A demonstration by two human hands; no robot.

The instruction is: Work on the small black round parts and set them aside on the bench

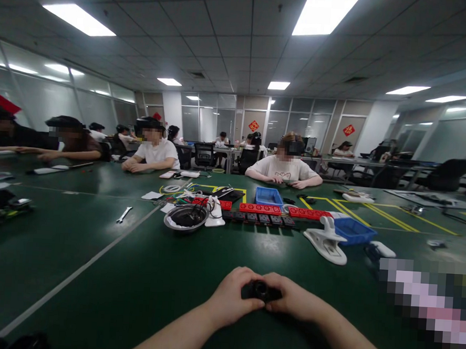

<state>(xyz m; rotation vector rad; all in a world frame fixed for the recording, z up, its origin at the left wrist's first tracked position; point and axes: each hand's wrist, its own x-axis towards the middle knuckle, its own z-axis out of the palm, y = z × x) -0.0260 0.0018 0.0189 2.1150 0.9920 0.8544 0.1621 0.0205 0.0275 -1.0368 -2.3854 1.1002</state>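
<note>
My left hand point(235, 294) and my right hand point(288, 296) meet over the green table, both closed around one small black object point(260, 289). A dark round opening, like a lens or a socket, shows on the side towards me. My fingers cover its two ends, so its exact kind is unclear. Both thumbs press along its near edge. Beyond my hands stands a white clip-like stand point(327, 241). A metal bowl point(170, 224) holding black cables lies further to the left.
Red power strips point(254, 208) and a row of black sockets cross the table ahead. Blue trays point(269, 196) stand at the back and right. A wrench point(124, 214) lies on the left. Across the table sits a person point(284, 169); others sit further left.
</note>
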